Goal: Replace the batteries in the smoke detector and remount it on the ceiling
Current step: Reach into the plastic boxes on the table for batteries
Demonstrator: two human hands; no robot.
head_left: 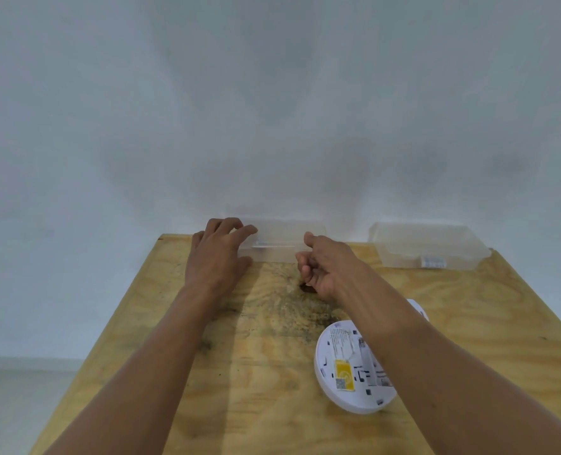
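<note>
So the surface is a yellowish plywood tabletop [266, 372] with dark stains around a knot hole in the middle, pushed against a plain pale wall [272, 110]. Nearest, on the right, the round white plastic smoke detector [345, 372] lies back-side up, yellow sticker showing, partly under the right forearm. Further back, the right hand [322, 267] hovers with fingers curled in, thumb up; can't tell if it's holding anything. The left hand [218, 254] has its spread fingers on the clear plastic box [285, 239] at the far edge. A second clear box [427, 244] sits far right, something small and silvery inside.
</note>
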